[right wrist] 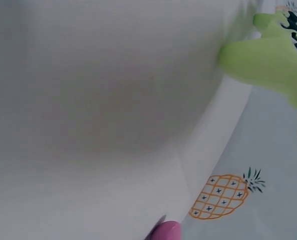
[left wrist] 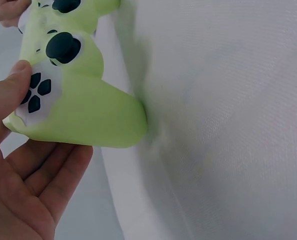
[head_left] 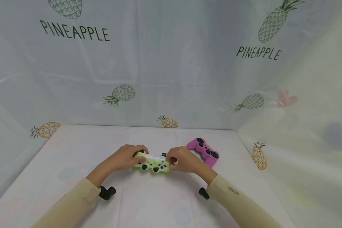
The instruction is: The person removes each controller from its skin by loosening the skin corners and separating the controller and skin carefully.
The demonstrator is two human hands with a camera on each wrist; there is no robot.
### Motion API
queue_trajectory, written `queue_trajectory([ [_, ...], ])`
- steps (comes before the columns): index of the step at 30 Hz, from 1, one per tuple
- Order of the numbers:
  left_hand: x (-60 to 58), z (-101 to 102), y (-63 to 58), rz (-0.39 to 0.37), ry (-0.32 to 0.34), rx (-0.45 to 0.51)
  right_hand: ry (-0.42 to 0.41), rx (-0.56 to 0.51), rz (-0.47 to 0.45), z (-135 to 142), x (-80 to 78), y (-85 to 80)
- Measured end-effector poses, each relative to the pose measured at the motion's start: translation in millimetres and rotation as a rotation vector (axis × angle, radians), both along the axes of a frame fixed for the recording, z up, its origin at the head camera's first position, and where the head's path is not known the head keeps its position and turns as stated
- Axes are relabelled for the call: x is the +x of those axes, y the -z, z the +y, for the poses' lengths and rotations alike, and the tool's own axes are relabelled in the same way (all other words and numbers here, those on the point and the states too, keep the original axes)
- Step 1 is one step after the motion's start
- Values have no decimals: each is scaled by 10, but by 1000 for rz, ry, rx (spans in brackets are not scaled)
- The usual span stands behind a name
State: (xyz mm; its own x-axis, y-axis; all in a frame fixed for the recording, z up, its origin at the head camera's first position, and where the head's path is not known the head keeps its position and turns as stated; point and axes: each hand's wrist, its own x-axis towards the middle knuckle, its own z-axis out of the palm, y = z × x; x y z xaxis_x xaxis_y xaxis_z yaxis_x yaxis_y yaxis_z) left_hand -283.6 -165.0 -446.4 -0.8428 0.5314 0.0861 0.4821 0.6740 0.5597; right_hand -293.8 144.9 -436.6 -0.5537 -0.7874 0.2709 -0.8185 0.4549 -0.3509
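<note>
Yellow-green game controller (head_left: 152, 163) is mid-table, btwn the person's two hands, one at each end. Its grips aim down at the cloth, face w/ black thumbsticks (head_left: 144, 167) turned to the near side, shoulder buttons on the far side. L hand (head_left: 130, 156) has the left end: thumb on the face by the D-pad (left wrist: 36, 93), other fingers behind & under, so that's a proper hold. R hand (head_left: 183, 159) is at the right end, fingers bent in narrow, pinching the controller's edge as far as I can see; the R wrist view only catches a sliver of it, so exact finger placement I can't tell.

2nd one, a pink game controller (head_left: 204, 150), lies on the table just beyond the R hand, far right, set at a slant, nobody holding it. From here the R hand partly overlaps it, so can't say touching or not.

Both arms come in from the near side in beige sleeves (head_left: 68, 202), w/ a black wrist fitting (head_left: 107, 192) poking out at each cuff. White tablecloth (head_left: 151, 202) underneath; pineapple-print curtain (head_left: 174, 63) hangs along the far & right sides.
</note>
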Motion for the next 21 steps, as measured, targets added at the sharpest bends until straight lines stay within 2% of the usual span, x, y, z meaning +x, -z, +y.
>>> queue_trajectory([
  [6, -24, -12, 9, -1, 15, 17, 22, 22, -56, 76, 43, 83],
  [16, -70, 17, 2, -27, 28, 21, 38, -32, -90, 202, 78, 264],
  [21, -80, -24, 26, -19, 23, 8, 82, -67, -142, 189, 85, 278],
])
